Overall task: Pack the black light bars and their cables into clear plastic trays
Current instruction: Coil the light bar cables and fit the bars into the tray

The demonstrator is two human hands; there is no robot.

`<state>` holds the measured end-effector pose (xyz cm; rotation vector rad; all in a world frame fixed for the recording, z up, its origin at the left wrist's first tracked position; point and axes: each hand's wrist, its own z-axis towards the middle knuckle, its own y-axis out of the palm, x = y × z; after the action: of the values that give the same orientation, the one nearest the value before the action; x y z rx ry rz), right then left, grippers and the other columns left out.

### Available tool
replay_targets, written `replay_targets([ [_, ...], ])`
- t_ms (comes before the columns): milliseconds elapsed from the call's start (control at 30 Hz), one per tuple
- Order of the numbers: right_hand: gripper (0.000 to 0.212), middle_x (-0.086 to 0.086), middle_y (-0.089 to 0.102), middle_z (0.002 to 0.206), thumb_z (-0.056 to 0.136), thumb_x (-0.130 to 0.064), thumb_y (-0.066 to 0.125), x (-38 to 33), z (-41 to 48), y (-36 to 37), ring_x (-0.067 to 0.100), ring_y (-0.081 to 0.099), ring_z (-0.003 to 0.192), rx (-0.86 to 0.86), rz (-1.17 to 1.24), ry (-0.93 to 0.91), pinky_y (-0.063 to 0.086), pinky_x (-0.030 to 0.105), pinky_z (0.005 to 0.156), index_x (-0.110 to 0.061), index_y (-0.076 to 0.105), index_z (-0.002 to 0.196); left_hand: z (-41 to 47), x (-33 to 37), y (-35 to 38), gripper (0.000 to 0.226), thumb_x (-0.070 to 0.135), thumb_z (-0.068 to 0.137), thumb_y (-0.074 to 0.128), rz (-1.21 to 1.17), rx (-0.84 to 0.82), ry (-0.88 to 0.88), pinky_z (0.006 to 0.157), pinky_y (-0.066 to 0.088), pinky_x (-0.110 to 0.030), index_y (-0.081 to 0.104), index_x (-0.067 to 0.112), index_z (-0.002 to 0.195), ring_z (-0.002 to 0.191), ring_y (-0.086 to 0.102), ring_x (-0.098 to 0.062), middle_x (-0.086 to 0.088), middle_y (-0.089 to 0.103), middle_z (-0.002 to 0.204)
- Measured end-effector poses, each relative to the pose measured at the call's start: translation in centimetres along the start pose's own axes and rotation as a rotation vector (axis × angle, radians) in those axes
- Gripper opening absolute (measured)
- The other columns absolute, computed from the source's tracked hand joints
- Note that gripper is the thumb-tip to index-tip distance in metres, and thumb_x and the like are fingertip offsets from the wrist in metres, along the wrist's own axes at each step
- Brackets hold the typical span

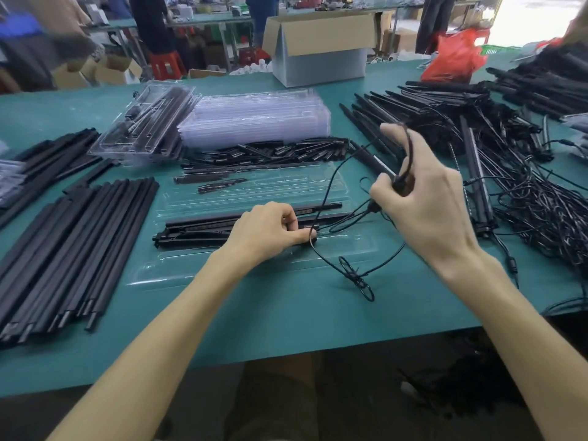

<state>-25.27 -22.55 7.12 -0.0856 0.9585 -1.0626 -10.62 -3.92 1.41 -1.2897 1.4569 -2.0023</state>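
Note:
A clear plastic tray lies open on the green table in front of me. Black light bars lie across its middle. My left hand holds the bars at their right end, thumb pressing on them. My right hand is raised above the tray's right side and grips a black cable and its connector, with a light bar's end sticking out past the fingers. The cable loops down to a tied bundle on the table.
A stack of clear trays and a filled tray stand behind. Short black parts lie between. Long black bars sit at left, a tangled heap of bars and cables at right. A cardboard box stands far back.

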Motion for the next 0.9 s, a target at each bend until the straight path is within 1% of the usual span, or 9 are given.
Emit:
replay_targets([
  [133,0.045,0.010,0.055,0.066,0.089,-0.023,0.066,-0.4,0.5,-0.4,0.020,0.046,0.056,-0.166,0.057,-0.020,0.041,0.026,0.058,-0.034,0.057,0.132,0.1,-0.1,0.1,0.046,0.070,0.077,0.070,-0.014,0.000,-0.018,0.067,0.045,-0.031,0.060,0.026,0.074,0.066,0.059,-0.015,0.011,0.061,0.062],
  [233,0.032,0.009,0.051,0.065,0.088,-0.031,0.073,-1.0,-0.2,0.6,0.009,0.040,0.054,-0.415,0.082,-0.056,0.039,0.025,0.056,-0.031,0.064,0.118,0.2,-0.1,0.1,0.043,0.068,0.076,0.070,-0.032,-0.011,-0.018,0.062,0.041,-0.030,0.059,0.026,0.074,0.062,0.056,-0.011,0.010,0.060,0.060],
  [300,0.022,0.001,0.044,0.059,0.085,-0.033,0.077,-1.6,-0.7,1.7,0.007,0.039,0.054,-0.451,0.106,-0.086,0.035,0.024,0.054,-0.028,0.064,0.102,0.1,-0.1,-0.2,0.039,0.066,0.073,0.064,-0.042,-0.019,-0.004,0.059,0.037,-0.028,0.057,0.028,0.071,0.059,0.052,-0.008,0.011,0.058,0.060],
  [400,0.030,-0.008,0.040,0.054,0.079,-0.041,0.080,-2.2,-0.8,3.8,0.010,0.040,0.054,-0.447,0.089,-0.121,0.034,0.024,0.051,-0.025,0.057,0.088,-0.2,-0.3,-0.7,0.023,0.047,0.075,0.064,-0.116,-0.074,0.034,0.054,0.031,-0.026,0.053,0.031,0.063,0.053,0.043,-0.005,0.014,0.052,0.054],
  [467,0.035,-0.010,0.044,0.054,0.077,-0.044,0.081,-2.3,-0.6,5.4,0.010,0.041,0.054,-0.480,0.080,-0.108,0.035,0.026,0.052,-0.021,0.057,0.086,-0.4,-0.8,-1.1,0.028,0.027,0.084,0.071,-0.292,-0.160,0.062,0.053,0.030,-0.021,0.060,0.035,0.060,0.051,0.039,-0.001,0.017,0.049,0.051],
  [533,0.035,-0.011,0.050,0.059,0.078,-0.043,0.082,-2.0,-0.4,6.7,0.007,0.044,0.057,-0.522,0.090,-0.059,0.037,0.025,0.056,-0.017,0.060,0.086,-0.9,-1.5,-1.8,0.026,0.013,0.090,0.071,-0.483,-0.229,0.088,0.057,0.035,-0.018,0.069,0.032,0.072,0.056,0.045,0.001,0.016,0.057,0.059],
  [633,0.029,-0.007,0.059,0.069,0.082,-0.042,0.080,-1.5,-0.7,8.2,0.006,0.046,0.060,-0.526,0.174,-0.002,0.042,0.025,0.061,-0.018,0.063,0.084,-1.9,-2.7,-3.1,0.011,0.009,0.089,0.074,-0.697,-0.235,0.122,0.067,0.048,-0.019,0.072,0.017,0.096,0.075,0.064,-0.009,-0.002,0.073,0.084],
  [733,0.037,-0.010,0.051,0.064,0.083,-0.048,0.077,-1.4,-1.5,9.1,0.006,0.041,0.057,-0.486,0.210,0.036,0.038,0.018,0.056,-0.017,0.057,0.089,-2.9,-4.2,-3.8,0.026,0.014,0.081,0.082,-0.883,-0.217,0.133,0.087,0.054,-0.022,0.072,0.011,0.105,0.095,0.070,-0.017,-0.008,0.075,0.103],
  [900,0.038,-0.008,0.049,0.069,0.079,-0.041,0.082,-1.5,-1.7,9.6,0.005,0.040,0.059,-0.531,0.232,0.088,0.037,0.015,0.057,-0.020,0.054,0.096,-3.9,-6.6,-4.6,0.039,0.023,0.080,0.084,-1.092,-0.306,0.166,0.094,0.054,-0.035,0.069,0.007,0.112,0.092,0.067,-0.024,-0.014,0.066,0.101],
])
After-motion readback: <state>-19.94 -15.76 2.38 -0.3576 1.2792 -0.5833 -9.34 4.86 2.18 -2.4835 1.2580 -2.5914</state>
